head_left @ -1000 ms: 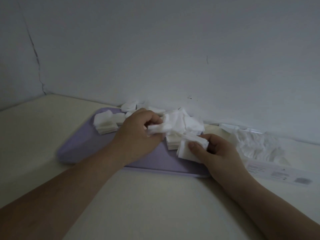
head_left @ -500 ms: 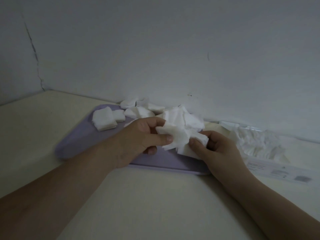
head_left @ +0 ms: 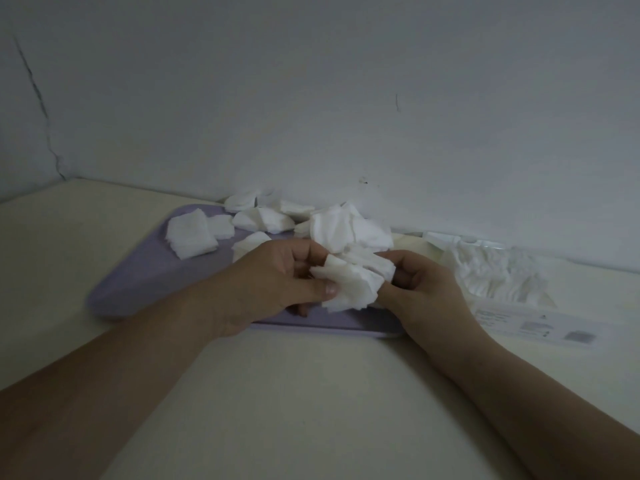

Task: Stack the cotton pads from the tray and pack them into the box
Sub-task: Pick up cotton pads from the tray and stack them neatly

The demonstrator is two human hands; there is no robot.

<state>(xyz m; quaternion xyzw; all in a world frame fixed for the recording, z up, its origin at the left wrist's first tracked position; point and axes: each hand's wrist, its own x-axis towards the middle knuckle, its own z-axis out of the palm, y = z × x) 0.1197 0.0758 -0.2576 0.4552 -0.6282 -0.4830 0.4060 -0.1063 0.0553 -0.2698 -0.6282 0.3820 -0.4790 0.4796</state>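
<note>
Cream tabletop (head_left: 311,393) w/ lilac tray (head_left: 145,282): left hand (head_left: 273,285) & right hand (head_left: 426,292) both pinch pad bunch (head_left: 349,285) over tray's near edge; box (head_left: 502,282) right of tray

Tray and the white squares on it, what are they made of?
The tray looks like smooth, matte plastic: one even lilac colour with a rounded rim. The white squares look like soft cotton, fluffy and matte: their edges are fuzzy and they bend. Dim light, so not certain.

Two bare forearms end in the left hand (head_left: 273,282) and right hand (head_left: 426,289). The left thumb's nail is short and plain.
</note>
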